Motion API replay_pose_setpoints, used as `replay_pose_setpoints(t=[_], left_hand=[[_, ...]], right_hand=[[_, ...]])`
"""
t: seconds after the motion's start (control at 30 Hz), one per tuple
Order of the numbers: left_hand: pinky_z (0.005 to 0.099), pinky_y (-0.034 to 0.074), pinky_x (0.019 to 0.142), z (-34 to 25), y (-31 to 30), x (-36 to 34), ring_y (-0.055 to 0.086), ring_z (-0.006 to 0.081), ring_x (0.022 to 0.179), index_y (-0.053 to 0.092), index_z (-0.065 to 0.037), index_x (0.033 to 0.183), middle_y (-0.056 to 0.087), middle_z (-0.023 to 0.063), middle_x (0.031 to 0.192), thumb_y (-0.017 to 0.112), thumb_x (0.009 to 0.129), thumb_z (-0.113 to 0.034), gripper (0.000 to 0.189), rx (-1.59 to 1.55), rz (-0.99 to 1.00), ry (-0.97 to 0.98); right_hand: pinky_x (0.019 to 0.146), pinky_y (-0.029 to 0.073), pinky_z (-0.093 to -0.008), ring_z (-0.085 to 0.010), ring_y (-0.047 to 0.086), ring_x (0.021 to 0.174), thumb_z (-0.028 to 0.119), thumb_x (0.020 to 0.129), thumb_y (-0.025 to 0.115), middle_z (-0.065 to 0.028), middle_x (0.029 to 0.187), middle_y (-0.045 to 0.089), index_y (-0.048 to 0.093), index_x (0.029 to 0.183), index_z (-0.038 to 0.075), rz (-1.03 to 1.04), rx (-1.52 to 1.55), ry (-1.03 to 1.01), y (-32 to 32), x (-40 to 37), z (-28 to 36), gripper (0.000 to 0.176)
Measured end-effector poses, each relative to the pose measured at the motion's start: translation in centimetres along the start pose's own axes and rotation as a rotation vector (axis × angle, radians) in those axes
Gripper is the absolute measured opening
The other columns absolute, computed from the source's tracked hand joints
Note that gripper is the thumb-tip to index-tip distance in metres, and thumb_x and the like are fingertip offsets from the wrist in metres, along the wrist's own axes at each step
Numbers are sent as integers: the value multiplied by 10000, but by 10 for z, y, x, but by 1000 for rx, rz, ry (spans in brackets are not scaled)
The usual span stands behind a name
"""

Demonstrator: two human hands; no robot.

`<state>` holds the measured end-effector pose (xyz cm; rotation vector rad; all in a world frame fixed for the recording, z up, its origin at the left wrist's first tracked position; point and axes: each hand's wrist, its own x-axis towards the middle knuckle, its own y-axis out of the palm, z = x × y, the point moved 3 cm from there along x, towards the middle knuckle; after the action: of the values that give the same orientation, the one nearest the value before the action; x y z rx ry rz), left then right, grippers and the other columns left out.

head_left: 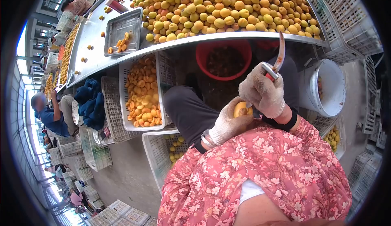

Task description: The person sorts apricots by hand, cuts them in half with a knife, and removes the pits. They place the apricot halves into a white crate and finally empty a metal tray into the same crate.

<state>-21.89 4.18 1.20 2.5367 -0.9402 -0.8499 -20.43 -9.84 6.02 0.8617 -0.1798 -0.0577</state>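
Note:
My left hand [229, 125], in a soiled white glove, is closed around an apricot [240, 109] held close to my lap. A brownish patch shows on the fruit's near side. Right beside it, my gloved right hand [262, 91] is closed on a knife [280, 54], whose curved, stained blade points up and away from me. The right hand's lower fingers are right at the apricot and partly cover it. Beyond my knees, under the table edge, a red tub [199, 59] holds dark scraps.
A metal table [91, 37] bears a heap of apricots [220, 10] and a steel tray [116, 26] with a few cut pieces. A white crate [128, 126] of apricot halves stands left of my knee. On my right is a white bucket [332, 91]. Other people sit at far left.

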Motion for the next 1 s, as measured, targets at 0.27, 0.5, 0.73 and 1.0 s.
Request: replay_pose_setpoints(t=[0.27, 0.5, 0.73, 1.0], left_hand=[[301, 464, 912, 9, -6, 3, 581, 144, 1033, 523, -10, 1252, 603, 60, 1146, 756, 766, -123, 551, 135, 87, -17], [297, 466, 902, 2, 1, -1, 581, 128, 1005, 538, -11, 1232, 610, 50, 1115, 752, 766, -137, 528, -12, 203, -122], [291, 488, 870, 2, -3, 1, 595, 135, 987, 520, -3, 1236, 601, 75, 1122, 714, 806, -92, 481, -76, 80, -68], [296, 491, 894, -10, 2, -4, 613, 166, 993, 546, -30, 1219, 631, 89, 1102, 789, 788, -165, 513, 527, -296, 189]], right_hand=[[526, 408, -227, -83, 528, 575, 30, 894, 642, -4, 666, 537, 578, 873, 18, 9, -37, 253, -2, -2, -8, 69], [431, 335, -232, -74, 446, 452, 100, 939, 595, 34, 574, 463, 558, 802, 78, 92, -127, 370, 5, -3, -3, 143], [372, 281, -279, -102, 316, 345, 204, 980, 565, 45, 475, 325, 515, 748, 118, -63, 145, 259, -16, 6, -12, 253], [394, 321, -273, -106, 389, 404, 159, 963, 590, 17, 564, 437, 554, 845, 86, -154, 106, 119, -14, 5, -22, 143]])
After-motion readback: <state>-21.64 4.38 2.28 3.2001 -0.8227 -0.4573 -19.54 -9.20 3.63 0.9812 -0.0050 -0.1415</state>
